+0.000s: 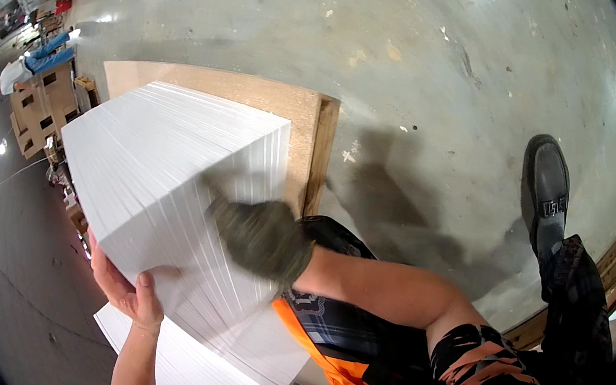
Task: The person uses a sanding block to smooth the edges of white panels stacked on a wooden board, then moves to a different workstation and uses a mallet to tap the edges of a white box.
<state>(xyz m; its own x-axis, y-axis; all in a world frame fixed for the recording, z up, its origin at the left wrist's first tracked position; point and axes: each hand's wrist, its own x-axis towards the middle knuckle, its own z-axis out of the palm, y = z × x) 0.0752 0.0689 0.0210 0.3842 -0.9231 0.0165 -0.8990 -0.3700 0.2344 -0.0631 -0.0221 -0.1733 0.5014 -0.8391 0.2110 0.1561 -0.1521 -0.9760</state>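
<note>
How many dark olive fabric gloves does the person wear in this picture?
1: the dark olive fabric glove is on the right hand, near the stacked white flat sheets; the left hand is bare.

Head-worn fisheye's looking down, sitting close above the white stack (pixel 160 140), catching floor (pixel 445 78) far and right.

White panels (pixel 168 144) contrast with a tan board (pixel 236 85), grey-green floor (pixel 446 71), dark olive glove (pixel 263 242), bright orange fabric (pixel 343 374), dark plaid trousers (pixel 329 334), a dark grey shoe (pixel 546 179) and a shirt (pixel 479 367) patterned in coral, black and grey.
</note>
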